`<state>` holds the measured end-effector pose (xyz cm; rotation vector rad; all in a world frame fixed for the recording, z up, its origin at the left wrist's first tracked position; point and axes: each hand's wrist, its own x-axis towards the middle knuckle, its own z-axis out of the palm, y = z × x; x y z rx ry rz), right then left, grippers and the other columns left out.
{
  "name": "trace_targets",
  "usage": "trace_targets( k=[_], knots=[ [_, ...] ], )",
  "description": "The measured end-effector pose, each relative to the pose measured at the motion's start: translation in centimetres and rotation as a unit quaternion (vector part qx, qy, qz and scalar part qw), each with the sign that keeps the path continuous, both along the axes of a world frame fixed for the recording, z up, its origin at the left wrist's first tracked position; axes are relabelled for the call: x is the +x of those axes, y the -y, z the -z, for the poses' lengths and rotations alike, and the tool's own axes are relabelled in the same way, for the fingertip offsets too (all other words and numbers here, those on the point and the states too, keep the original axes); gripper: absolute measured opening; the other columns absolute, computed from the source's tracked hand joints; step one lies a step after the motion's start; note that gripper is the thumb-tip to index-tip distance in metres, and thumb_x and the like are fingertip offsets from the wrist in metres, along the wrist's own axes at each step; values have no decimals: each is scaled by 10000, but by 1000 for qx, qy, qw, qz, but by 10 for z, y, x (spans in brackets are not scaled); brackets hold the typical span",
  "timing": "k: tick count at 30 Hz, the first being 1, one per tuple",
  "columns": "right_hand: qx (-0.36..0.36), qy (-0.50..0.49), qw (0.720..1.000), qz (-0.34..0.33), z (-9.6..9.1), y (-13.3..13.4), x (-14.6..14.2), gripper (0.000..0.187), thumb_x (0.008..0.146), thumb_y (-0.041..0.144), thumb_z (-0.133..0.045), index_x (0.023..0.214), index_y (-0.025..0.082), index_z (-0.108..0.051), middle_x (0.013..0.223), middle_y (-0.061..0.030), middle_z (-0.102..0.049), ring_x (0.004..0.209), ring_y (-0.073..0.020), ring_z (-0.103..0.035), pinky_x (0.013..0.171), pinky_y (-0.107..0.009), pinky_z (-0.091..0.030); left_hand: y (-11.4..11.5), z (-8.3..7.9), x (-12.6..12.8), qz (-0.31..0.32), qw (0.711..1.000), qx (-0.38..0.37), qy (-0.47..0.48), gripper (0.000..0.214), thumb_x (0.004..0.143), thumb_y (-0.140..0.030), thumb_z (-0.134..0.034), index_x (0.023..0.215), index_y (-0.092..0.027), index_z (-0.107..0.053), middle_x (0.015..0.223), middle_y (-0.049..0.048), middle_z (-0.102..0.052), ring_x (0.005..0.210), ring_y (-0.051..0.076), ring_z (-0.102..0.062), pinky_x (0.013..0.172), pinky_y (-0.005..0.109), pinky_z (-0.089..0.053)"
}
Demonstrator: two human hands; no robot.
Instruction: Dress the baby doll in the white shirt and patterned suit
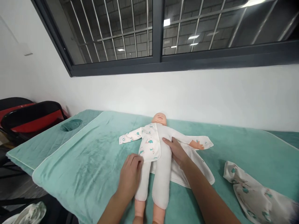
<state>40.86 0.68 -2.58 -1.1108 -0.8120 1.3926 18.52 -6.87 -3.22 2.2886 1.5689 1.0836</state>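
Observation:
A baby doll point(163, 174) lies on its back on the green-covered bed, dressed in white padded trousers, its lower legs bare. It wears a white printed baby shirt point(149, 143) with both sleeves on. One front panel covers the chest; the other is spread out flat on the right. My left hand point(130, 174) has its fingers closed at the lower edge of the covering panel. My right hand point(178, 152) is at the doll's side, thumb on the torso and the other fingers around the side, partly hidden. The doll's hand shows inside the right sleeve.
A crumpled printed white garment point(257, 193) lies to the right on the green cover point(88, 168). The bed has a round hole point(71, 125) at its left end. Red and black chairs point(37, 116) stand at the left. A white wall and barred window point(161, 59) are behind.

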Motion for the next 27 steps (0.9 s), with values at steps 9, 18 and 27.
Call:
trace_targets(
  k=[9,18,27],
  knots=[
    [11,12,1000,0,6,-4,1,490,725,376,-798,1143,199,-615,1184,-83,-687,993,-218,-684,821,-324,-583,-5,-1,14,-30,994,8,-103,243,925,-135,-422,1049,-227,-610,951,53,-597,893,225,-559,748,358,-469],
    [8,2,1000,4,5,-3,1,457,718,347,-795,1113,185,-630,1100,-87,-714,926,-227,-699,773,-338,-598,11,12,-2,47,999,10,-6,215,979,-196,-378,992,-210,-592,937,55,-605,863,199,-530,759,353,-457],
    [5,-9,1000,-2,2,-1,4,479,760,389,-764,1182,222,-613,1191,-70,-689,1019,-221,-678,830,-316,-581,-2,-2,5,90,977,-111,157,260,980,-325,-400,983,-226,-641,949,39,-635,910,180,-583,826,318,-470]
  ],
)
